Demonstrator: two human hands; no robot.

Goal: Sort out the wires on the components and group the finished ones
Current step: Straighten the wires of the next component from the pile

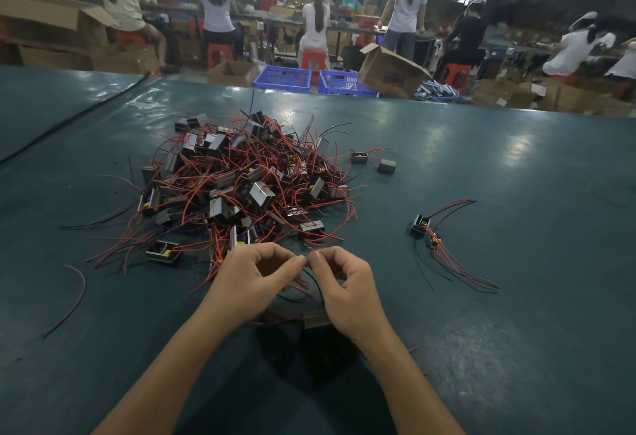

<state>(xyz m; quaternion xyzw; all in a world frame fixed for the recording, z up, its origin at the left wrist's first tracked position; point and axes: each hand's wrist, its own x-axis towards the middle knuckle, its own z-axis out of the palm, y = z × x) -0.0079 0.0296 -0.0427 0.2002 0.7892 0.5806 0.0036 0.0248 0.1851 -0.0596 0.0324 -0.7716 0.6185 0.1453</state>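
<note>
Near centre, left hand [254,283] curled, thumb and forefinger pinching thin wires [315,280]; right hand [347,293] just beside, pinching the same strands above a small component [316,319] on the table [516,331]. Tangled pile [241,180] farther left, grouped set [423,228] right. Far off, two blue crates [282,78], contents unclear.

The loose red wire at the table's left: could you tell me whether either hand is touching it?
No, the loose red wire lies alone, apart from the left hand and right hand, which pinch other wires.

Teal worktable [516,166], blue crates [282,79], cardboard boxes [392,71]
</note>
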